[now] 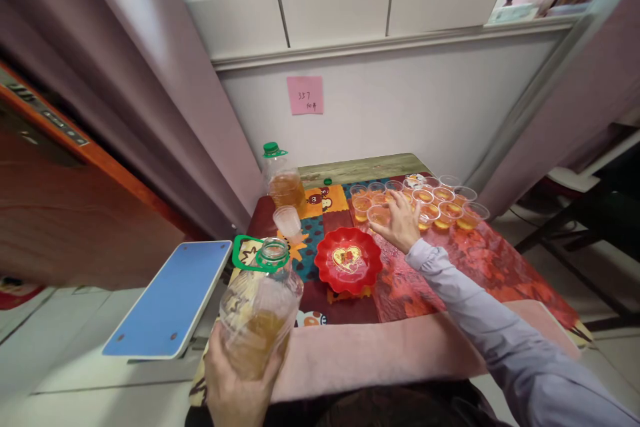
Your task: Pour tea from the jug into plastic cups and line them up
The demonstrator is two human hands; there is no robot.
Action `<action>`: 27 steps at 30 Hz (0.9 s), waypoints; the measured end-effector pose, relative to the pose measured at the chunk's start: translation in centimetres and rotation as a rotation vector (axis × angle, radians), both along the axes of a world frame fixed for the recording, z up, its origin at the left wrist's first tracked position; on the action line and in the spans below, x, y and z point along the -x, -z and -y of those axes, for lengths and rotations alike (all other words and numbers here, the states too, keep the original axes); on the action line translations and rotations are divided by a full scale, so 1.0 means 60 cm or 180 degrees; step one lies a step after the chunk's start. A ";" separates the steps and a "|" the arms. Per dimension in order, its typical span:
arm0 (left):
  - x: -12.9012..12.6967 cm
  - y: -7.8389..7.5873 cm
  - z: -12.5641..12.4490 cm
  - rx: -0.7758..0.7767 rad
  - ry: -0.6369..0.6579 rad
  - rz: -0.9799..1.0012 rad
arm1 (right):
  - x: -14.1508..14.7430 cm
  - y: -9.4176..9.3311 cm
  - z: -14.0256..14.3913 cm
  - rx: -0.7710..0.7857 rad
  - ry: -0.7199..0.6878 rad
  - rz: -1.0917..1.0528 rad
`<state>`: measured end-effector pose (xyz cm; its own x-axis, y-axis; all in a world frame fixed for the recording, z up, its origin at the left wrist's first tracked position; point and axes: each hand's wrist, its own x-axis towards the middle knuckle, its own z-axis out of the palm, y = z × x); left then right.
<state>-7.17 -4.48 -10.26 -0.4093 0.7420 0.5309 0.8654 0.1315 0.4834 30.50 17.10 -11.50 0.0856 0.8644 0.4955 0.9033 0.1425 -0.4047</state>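
My left hand is wrapped around the lower part of a large clear plastic jug at the front left. Amber liquid fills its lower part, and its neck is uncapped inside a green handle ring. Over the table's right half, my right hand reaches to the near edge of a group of clear plastic cups holding amber liquid. A plastic cup sits between its thumb and forefinger, its other fingers spread beside the neighbouring cups. Between the hands lies a red scalloped dish with a heart in its centre.
A second jug with a green cap stands at the back left. Near it are stacked empty cups and a loose green cap. A blue board adjoins the table's left side. A pink cloth lies along the front edge.
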 end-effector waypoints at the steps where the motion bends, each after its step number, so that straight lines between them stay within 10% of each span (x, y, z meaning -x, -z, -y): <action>1: 0.000 0.000 0.000 0.0004 -0.0005 0.0002 | -0.010 0.007 -0.005 0.0051 0.0047 0.0100; 16: -0.003 -0.007 -0.002 0.0040 -0.0048 0.0058 | -0.041 0.083 -0.031 0.0264 0.0290 0.0232; 27: 0.001 0.003 0.001 -0.0032 -0.0009 -0.0040 | -0.015 0.037 0.022 -0.0064 0.0356 0.0200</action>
<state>-7.25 -4.54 -10.46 -0.4047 0.7354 0.5436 0.8711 0.1291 0.4738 31.43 15.77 -13.75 0.1493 0.8410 0.5199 0.9375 0.0468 -0.3449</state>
